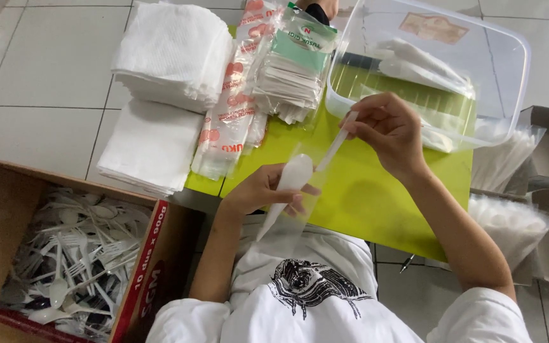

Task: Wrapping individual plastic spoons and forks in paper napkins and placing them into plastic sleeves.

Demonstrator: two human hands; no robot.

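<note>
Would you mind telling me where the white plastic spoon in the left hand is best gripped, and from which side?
Grip the white plastic spoon at the neck just below its bowl, coming from the left, as the left hand does. The bowl points up and away, the narrow handle runs down toward the body, and a clear sleeve lies around it.

The cardboard box of white cutlery runs off the left and bottom edges. The clear tub blurs what lies inside it, perhaps wrapped straws. The left hand covers part of the spoon. The bags at the right are too hazy to read.
</note>
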